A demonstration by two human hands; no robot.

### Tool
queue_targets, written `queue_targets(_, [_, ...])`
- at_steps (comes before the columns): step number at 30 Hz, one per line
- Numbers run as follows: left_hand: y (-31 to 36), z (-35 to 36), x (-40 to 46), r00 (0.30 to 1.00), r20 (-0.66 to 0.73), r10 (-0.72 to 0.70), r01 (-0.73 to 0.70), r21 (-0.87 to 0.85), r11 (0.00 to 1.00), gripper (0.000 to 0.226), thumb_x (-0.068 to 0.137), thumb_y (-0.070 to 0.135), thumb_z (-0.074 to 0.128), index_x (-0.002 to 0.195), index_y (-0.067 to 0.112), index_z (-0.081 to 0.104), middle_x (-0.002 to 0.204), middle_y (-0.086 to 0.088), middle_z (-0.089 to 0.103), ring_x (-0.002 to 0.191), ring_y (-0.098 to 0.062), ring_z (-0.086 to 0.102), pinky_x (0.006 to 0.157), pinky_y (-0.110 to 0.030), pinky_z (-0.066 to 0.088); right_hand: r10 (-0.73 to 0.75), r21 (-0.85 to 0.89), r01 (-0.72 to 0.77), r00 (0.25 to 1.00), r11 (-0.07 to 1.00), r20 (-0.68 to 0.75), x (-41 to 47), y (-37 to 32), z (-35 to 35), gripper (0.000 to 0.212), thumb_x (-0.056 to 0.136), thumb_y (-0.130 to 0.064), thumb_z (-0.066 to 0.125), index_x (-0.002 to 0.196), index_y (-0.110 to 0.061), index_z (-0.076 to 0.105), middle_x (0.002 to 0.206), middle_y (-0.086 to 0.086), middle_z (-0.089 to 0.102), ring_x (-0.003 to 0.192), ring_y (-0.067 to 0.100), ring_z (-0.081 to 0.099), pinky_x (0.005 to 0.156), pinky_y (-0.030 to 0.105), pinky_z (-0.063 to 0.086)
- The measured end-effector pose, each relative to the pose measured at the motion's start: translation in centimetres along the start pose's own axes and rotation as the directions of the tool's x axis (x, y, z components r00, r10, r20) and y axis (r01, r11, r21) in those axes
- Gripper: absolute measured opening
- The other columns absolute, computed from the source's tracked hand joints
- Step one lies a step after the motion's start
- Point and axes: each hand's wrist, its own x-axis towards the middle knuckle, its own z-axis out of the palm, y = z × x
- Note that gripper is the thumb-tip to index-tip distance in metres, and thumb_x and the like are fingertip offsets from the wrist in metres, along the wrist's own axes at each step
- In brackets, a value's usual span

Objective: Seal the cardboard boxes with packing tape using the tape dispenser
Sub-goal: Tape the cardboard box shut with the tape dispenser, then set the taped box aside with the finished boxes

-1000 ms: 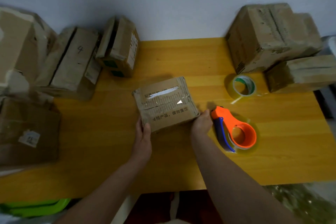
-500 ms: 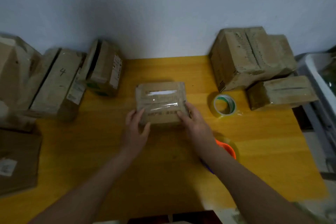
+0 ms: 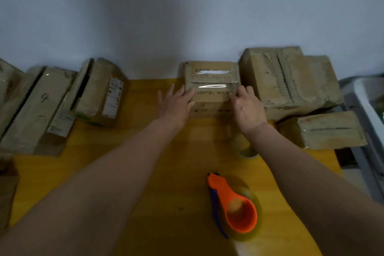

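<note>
Head view: taped box (image 3: 212,87) has been shifted away from table centre to the far edge by the wall, now set just left of the big stacked box (image 3: 291,81), nearly touching. Clear tape is seen across its top seam, so this box is judged done & being parked w/ the finished ones. Left hand (image 3: 175,106) is laid flat vs. the box's left side, fingers straight & spread, nothing gripped. Right hand (image 3: 248,108) is pressed on the box's near right corner, fingers loosely bent, nothing clasped. Tape dispenser (image 3: 234,208) is left untouched, well nearer the person than the box, roll loaded. Spare tape roll (image 3: 244,147) sits betw. dispenser & box, partly hidden by the right forearm. Unsealed boxes (image 3: 97,93) wait well left of the taped box; one is likely to be pulled in next.
</note>
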Motion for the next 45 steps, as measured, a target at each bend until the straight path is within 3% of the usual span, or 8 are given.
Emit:
queue_targets(6, [1.0, -0.4, 2.2, 0.999, 0.026, -0.031, 0.031, -0.006, 1.0, 0.049, 0.105, 0.039, 0.023, 0.152, 0.042, 0.009, 0.162, 0.01, 0.005, 0.149, -0.026, -0.007, 0.116, -0.055, -0.005, 0.019, -0.057, -0.016, 0.998, 0.998, 0.062, 2.0, 0.8, -0.6, 0.032, 0.093, -0.009, 0.049, 0.126, -0.008, 0.051, 0.135, 0.011, 0.035, 0.112, 0.027, 0.039, 0.081, 0.03, 0.047])
queue_targets(11, [-0.2, -1.7, 1.0, 0.987, 0.157, 0.028, 0.007, -0.216, 0.976, 0.068, 0.101, 0.015, 0.039, 0.152, 0.042, 0.002, 0.163, 0.006, 0.0, 0.149, -0.025, -0.007, 0.119, -0.055, 0.0, 0.023, -0.115, -0.01, 0.993, 0.993, 0.116, 2.3, 0.3, -1.7, 0.031, 0.089, -0.01, 0.057, 0.12, -0.01, 0.056, 0.133, 0.012, 0.039, 0.109, 0.025, 0.043, 0.085, 0.033, 0.046])
queue_targets(13, [-1.6, -2.3, -1.0, 0.998, 0.063, 0.007, 0.011, -0.274, 0.962, 0.075, 0.096, 0.007, 0.047, 0.153, 0.035, 0.01, 0.16, -0.001, 0.019, 0.148, -0.027, 0.012, 0.118, -0.052, 0.016, -0.009, -0.147, 0.021, 0.996, 0.989, 0.084, 2.4, -0.8, -2.6, 0.039, 0.086, -0.009, 0.06, 0.124, -0.01, 0.053, 0.131, 0.014, 0.043, 0.111, 0.027, 0.044, 0.092, 0.035, 0.044])
queue_targets(16, [-6.4, -2.6, -4.0, 0.96, -0.247, -0.132, 0.059, -0.281, 0.958, 0.046, 0.1, 0.015, 0.045, 0.145, 0.02, 0.04, 0.135, -0.008, 0.055, 0.123, -0.028, 0.049, 0.103, -0.041, 0.039, -0.123, 0.066, 0.124, 0.992, 0.99, -0.021, 2.3, -5.2, -3.2, 0.047, 0.087, 0.0, 0.056, 0.133, -0.006, 0.049, 0.123, 0.017, 0.05, 0.112, 0.034, 0.046, 0.097, 0.041, 0.04])
queue_targets(21, [-16.5, -4.0, -7.5, 0.807, -0.41, -0.426, 0.287, -0.358, 0.888, 0.044, 0.098, 0.003, 0.041, 0.141, 0.011, 0.043, 0.129, -0.017, 0.052, 0.116, -0.034, 0.049, 0.095, -0.048, 0.045, -0.295, 0.362, 0.226, 0.944, 0.904, 0.148, 2.1, -15.7, -1.7, 0.051, 0.097, -0.014, 0.048, 0.147, -0.014, 0.034, 0.139, 0.008, 0.042, 0.127, 0.027, 0.039, 0.104, 0.035, 0.035])
queue_targets(27, [-25.2, -5.0, -8.3, 0.86, -0.104, -0.499, 0.371, -0.545, 0.752, 0.058, 0.1, 0.007, 0.038, 0.153, 0.023, 0.019, 0.16, -0.007, 0.012, 0.147, -0.027, 0.011, 0.118, -0.04, 0.019, -0.368, 0.542, 0.13, 0.858, 0.83, 0.358, 3.4, -26.0, -1.1, 0.064, 0.102, -0.028, 0.042, 0.154, -0.029, 0.005, 0.153, 0.01, 0.028, 0.138, 0.03, 0.029, 0.108, 0.039, 0.032])
queue_targets(32, [-27.0, -5.4, -8.6, 0.894, 0.107, -0.435, 0.38, -0.698, 0.608, 0.068, 0.099, 0.002, 0.032, 0.154, 0.037, 0.011, 0.161, 0.001, 0.016, 0.145, -0.023, 0.021, 0.113, -0.038, 0.026, -0.29, 0.746, -0.131, 0.867, 0.653, 0.405, 5.1, -31.3, 0.0, 0.069, 0.102, -0.022, 0.042, 0.153, -0.032, -0.004, 0.158, 0.008, 0.02, 0.139, 0.03, 0.032, 0.109, 0.039, 0.034])
queue_targets(45, [-24.0, -0.7, -15.0, 0.957, 0.274, -0.096, 0.272, -0.732, 0.624, 0.079, 0.098, 0.002, 0.04, 0.154, 0.03, -0.008, 0.161, 0.005, -0.007, 0.148, -0.021, 0.007, 0.115, -0.036, 0.021, 0.079, 0.727, -0.353, 0.92, 0.589, 0.383, 0.1, -30.2, 0.4, 0.055, 0.096, -0.044, 0.05, 0.146, -0.027, 0.036, 0.135, 0.007, 0.056, 0.118, 0.025, 0.055, 0.083, 0.027, 0.043])
